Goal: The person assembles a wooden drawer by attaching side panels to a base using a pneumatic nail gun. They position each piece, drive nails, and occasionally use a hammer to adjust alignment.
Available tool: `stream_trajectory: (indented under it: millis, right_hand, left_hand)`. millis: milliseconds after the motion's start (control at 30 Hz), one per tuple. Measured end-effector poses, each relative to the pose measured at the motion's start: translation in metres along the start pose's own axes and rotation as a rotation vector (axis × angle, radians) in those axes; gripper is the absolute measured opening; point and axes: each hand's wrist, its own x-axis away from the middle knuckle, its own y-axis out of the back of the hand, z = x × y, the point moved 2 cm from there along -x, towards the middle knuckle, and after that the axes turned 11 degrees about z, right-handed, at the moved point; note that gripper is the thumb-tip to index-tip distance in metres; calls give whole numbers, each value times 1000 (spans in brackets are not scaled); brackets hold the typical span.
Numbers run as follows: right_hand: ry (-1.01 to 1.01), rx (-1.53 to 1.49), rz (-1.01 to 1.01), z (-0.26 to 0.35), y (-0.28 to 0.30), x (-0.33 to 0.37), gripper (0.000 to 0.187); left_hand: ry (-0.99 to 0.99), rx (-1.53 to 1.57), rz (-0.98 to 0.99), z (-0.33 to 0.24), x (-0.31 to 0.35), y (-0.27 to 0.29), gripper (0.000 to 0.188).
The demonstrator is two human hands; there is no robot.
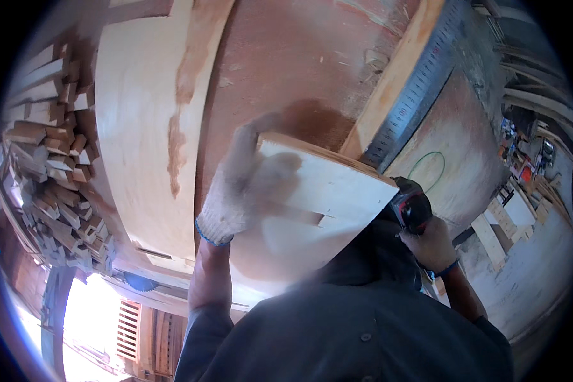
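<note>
A pale rectangular wooden board (355, 198) stands tilted in front of my chest. At its left end is my left hand (235, 188), in a knitted glove. The fingers reach past the board's far edge and part of the hand lies over its face, gripping it; motion smears the outline. My right hand (431, 247), gloved too, is closed round a black power tool with red accents (411, 207), shaped like a drill. The tool is beside the board's right corner; its tip is hidden. Below the board's middle is a narrow slot or notch (305, 215).
Beyond the board, a metal ruler (420, 86) lies along a wooden strip (388, 76) on the reddish worktop (267, 70). A large pale sheet (143, 121) lies left. Stacked wood offcuts (60, 159) fill the far left. A round saw blade (140, 281) shows lower left. A green loop (440, 154) lies right.
</note>
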Motion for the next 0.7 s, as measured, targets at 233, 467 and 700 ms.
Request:
stream_trajectory:
  millis: [233,467,700]
  right_hand:
    - [96,-77,48,9,2,-7,29]
    - [40,-315,-223,-21,28,42,23]
    - [67,-320,67,16,97,35,26]
  left_hand:
    - [40,126,-113,-1,1,-9,62]
    - [24,68,-119,4,0,-5,61]
    - [9,63,-182,8,1,-9,61]
